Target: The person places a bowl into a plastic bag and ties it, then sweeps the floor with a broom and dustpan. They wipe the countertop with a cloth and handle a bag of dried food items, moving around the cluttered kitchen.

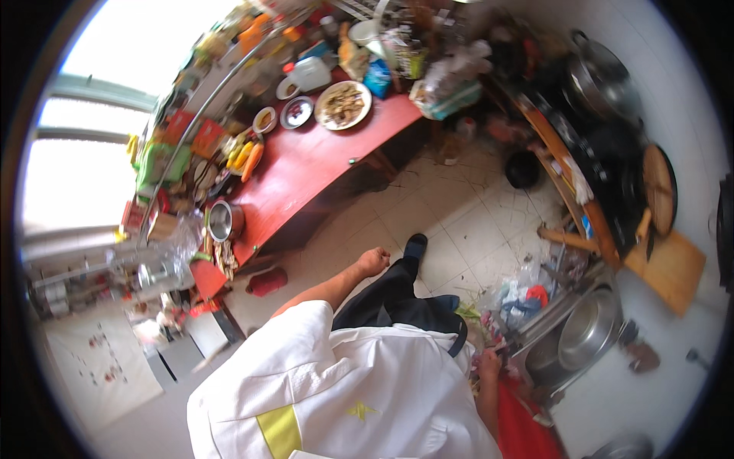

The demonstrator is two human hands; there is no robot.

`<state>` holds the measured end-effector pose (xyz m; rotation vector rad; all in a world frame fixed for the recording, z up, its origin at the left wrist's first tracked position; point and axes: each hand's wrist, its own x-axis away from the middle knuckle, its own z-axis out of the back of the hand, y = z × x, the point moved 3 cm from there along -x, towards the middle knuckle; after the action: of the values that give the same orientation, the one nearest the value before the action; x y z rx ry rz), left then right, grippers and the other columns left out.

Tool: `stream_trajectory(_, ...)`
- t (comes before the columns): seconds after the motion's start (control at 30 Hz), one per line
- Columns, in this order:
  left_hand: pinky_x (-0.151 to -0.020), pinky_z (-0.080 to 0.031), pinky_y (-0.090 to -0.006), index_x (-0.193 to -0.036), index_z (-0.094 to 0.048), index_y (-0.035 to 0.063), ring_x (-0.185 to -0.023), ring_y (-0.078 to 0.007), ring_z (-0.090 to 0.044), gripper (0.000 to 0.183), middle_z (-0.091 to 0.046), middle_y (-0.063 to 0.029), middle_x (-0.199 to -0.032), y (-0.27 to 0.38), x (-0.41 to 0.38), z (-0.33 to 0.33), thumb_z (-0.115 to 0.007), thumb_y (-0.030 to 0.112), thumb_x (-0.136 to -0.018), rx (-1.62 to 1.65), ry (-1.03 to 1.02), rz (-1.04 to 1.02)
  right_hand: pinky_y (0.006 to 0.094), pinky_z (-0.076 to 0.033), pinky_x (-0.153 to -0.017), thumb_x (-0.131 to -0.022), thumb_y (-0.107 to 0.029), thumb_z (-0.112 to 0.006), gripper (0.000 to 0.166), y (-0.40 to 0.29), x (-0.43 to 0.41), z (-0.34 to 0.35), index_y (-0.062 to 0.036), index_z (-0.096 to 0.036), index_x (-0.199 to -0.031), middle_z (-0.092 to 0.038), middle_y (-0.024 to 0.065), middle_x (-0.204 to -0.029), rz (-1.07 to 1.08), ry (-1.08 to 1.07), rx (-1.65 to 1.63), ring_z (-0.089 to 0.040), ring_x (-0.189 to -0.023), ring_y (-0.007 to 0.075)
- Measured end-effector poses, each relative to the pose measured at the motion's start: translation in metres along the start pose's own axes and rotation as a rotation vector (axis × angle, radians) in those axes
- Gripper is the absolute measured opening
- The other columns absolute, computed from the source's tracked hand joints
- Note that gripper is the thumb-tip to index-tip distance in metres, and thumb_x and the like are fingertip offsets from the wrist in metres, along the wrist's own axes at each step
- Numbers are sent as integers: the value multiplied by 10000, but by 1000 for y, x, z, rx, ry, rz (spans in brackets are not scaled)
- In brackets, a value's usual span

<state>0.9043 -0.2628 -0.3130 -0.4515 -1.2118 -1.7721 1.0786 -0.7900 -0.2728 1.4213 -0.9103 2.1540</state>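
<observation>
My left hand (375,261) hangs over the tiled floor, fingers curled in, with no object visible in it. My right hand (489,365) is low at my right side, near the sink unit; it is small and blurred, and its fingers are not clear. To the left runs a red table (298,166). On it stand a plate of chopped food (343,105), a bowl with dark red pieces (297,112), a small bowl of yellowish food (265,120) and a steel pot (225,221). A carrot (252,163) lies among yellow vegetables.
At right, a steel basin (589,328) sits in the sink, with plastic bags (524,295) beside it. A wooden board (665,269), a knife (647,229) and a large pot (602,80) line the counter. A black bucket (522,170) and a red stool (267,282) stand on the floor.
</observation>
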Motion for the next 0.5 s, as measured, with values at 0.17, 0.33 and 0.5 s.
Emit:
stream_trajectory(0.17,-800,-549,-318,-1142,-609,-16,-845,-176,-693,308,-729,-113,-919,-62,5,50,-555,171,-904,226,175,155,271,-457,-453,-998,-190,-427,335,-129,-15,-3,-70,-520,-1297,-710,108,-905,103,4,161,-631,-599,140)
stream_trajectory(0.33,-852,-537,-350,-1078,-643,23,-918,-240,-698,273,-731,-136,-949,-133,53,40,-548,203,-896,383,316,356,267,-445,-425,-1019,-243,-435,322,-204,-30,-14,-70,-544,-1267,-704,99,-867,174,-52,406,-614,-569,125)
stream_trajectory(0.5,-834,-545,-366,-1046,-654,35,-886,-255,-705,269,-735,-129,-944,-163,118,-5,-542,232,-901,512,372,521,301,-463,-437,-1011,-260,-448,296,-239,-55,-33,-57,-588,-1175,-709,97,-826,184,-123,595,-627,-556,158)
